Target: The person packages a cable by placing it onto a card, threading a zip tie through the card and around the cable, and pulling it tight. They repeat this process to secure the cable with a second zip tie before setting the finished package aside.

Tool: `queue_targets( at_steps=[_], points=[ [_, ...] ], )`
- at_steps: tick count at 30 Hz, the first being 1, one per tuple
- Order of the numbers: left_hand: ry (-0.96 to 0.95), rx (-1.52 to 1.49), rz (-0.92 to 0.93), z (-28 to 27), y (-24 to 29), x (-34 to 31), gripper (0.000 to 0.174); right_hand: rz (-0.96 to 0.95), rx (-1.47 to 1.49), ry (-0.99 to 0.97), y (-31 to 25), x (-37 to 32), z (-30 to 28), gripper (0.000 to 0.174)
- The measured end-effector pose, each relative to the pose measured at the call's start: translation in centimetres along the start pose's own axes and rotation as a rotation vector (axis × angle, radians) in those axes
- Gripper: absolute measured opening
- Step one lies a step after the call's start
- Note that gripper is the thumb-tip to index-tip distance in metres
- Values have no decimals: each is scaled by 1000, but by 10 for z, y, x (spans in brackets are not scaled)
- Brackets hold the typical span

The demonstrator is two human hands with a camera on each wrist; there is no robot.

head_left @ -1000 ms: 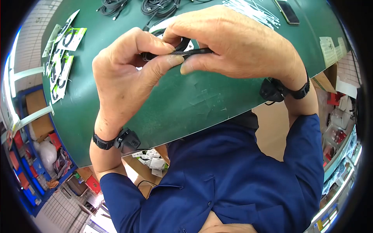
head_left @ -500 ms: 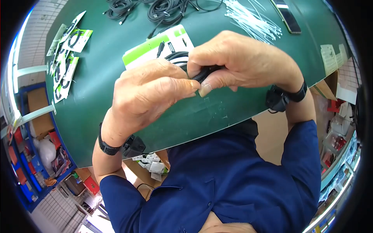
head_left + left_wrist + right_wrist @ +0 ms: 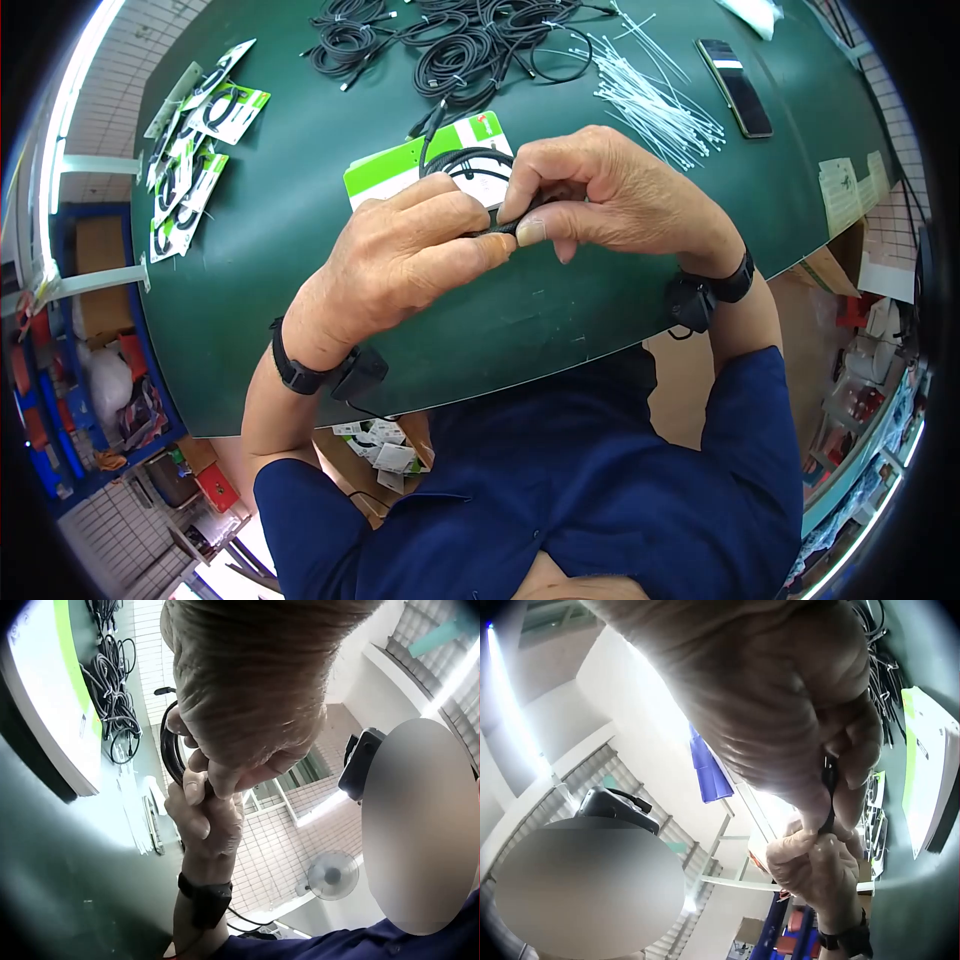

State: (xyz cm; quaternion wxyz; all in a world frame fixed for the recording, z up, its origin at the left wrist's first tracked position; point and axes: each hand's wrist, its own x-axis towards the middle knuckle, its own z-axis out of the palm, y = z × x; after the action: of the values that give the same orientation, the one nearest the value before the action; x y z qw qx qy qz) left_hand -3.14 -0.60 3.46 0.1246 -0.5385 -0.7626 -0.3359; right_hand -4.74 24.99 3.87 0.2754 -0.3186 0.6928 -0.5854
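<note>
Both hands are touching just above the green worktop (image 3: 290, 270). The left hand (image 3: 410, 255) is pinching a black cable (image 3: 462, 155) in a tight grip, and the right hand (image 3: 610, 200) is gripping the same cable right beside it. The cable's loop is arching over a green-and-white card (image 3: 380, 172), with cable bundles (image 3: 465, 45) and zip ties (image 3: 650, 95) lying beyond.

Left hand (image 3: 410, 255) and right hand (image 3: 610, 200) have closed together along the cable (image 3: 462, 155), uncovering the card (image 3: 385, 172).
</note>
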Motion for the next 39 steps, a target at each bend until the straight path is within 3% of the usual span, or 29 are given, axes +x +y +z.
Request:
queue_targets(
  at_steps=[11,14,15,18,19,22,26,31,34,35,38,39],
  points=[
    [41,38,37,-9,-19,-7,28,-243,-165,180,10,13,6,12],
    [334,155,-170,-7,-15,-16,33,-157,-120,289,8,6,-1,13],
    [318,149,-169,-6,-16,-21,33,-156,-109,301,12,6,-2,13],
    [49,284,-516,1,-22,-39,59,-342,-450,376,26,9,-9,13],
    [46,279,-514,7,-24,-43,59,-337,-449,380,30,11,-10,13],
    [-168,478,-628,18,-30,-49,88,-471,-566,412,45,18,-7,15],
    [-264,343,-666,9,-36,-49,99,-468,-578,410,46,16,-6,16],
    [-284,290,-688,3,-38,-49,96,-461,-531,405,46,15,-7,17],
    [-207,263,-648,-2,-41,-51,72,-362,-417,441,42,12,-6,15],
    [-194,268,-655,-4,-43,-53,72,-369,-423,428,40,11,-5,15],
    [-98,289,-443,-7,-46,-51,41,-274,-325,489,37,10,-3,16],
    [-87,294,-449,-8,-44,-52,41,-277,-331,476,35,11,-2,16]
  ],
)
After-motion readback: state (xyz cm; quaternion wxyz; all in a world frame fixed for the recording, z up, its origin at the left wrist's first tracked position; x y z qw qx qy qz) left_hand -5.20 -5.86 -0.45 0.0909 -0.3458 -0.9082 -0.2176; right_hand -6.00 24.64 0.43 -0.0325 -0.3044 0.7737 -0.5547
